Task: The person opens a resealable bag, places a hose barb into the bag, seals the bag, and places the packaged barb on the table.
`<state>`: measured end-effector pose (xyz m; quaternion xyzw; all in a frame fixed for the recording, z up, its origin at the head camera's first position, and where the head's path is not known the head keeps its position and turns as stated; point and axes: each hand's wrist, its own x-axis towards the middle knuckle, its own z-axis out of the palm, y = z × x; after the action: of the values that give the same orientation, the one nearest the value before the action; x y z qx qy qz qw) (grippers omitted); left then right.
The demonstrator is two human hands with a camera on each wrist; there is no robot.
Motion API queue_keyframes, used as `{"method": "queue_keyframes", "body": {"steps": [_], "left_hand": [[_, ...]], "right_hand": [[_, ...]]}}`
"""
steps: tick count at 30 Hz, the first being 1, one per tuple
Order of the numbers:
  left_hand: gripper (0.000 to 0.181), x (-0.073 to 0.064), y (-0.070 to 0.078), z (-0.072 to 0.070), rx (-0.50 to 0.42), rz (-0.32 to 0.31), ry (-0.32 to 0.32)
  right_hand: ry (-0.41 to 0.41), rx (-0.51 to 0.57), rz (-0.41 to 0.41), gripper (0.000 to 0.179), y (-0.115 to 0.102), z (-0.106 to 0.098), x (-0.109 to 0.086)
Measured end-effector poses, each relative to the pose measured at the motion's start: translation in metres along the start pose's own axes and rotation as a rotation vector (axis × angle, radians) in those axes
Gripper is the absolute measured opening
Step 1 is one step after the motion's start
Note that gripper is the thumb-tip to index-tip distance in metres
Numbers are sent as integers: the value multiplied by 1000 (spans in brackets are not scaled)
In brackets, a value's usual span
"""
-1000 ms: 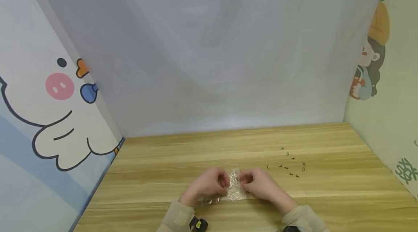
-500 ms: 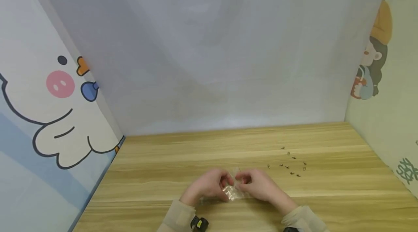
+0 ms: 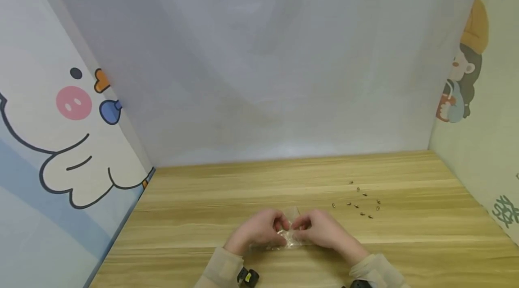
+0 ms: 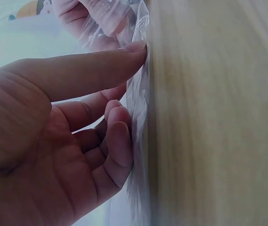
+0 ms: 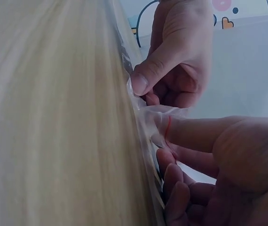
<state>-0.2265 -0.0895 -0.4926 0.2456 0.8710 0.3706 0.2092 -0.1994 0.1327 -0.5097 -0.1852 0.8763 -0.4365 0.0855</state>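
Pinching clear bag (image 3: 289, 239) in curled fingers of L hand (image 3: 261, 228) & R hand (image 3: 320, 228), betw. fingertips at table (image 3: 223, 189) level; if tugging unevenly, might tear thin bag or, w/ prob. slick surface, lose grip nr. red strip (image 5: 168, 129) at R thumb.

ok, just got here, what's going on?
A person's left hand and right hand both hold a clear bag low at the table, close together. The right thumb shows partly through the plastic, by a red line on the bag. Small dark pieces lie scattered on the table, beyond the right hand and off to its right; neither hand is touching those. Can't tell whether anything is in the bag.
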Motion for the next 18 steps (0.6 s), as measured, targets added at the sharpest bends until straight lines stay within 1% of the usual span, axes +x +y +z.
{"method": "queue_keyframes", "body": {"steps": [7, 13, 16, 18], "left_hand": [[32, 0, 1, 0, 24, 8, -7], [41, 1, 4, -5, 34, 38, -5], [50, 2, 7, -7, 20, 45, 10], [64, 3, 7, -7, 21, 51, 21]], "right_hand": [[48, -46, 18, 27, -3, 3, 1], [72, -58, 42, 27, -7, 5, 0], [65, -51, 52, 27, -8, 5, 1], [58, -45, 54, 27, -7, 6, 1]]}}
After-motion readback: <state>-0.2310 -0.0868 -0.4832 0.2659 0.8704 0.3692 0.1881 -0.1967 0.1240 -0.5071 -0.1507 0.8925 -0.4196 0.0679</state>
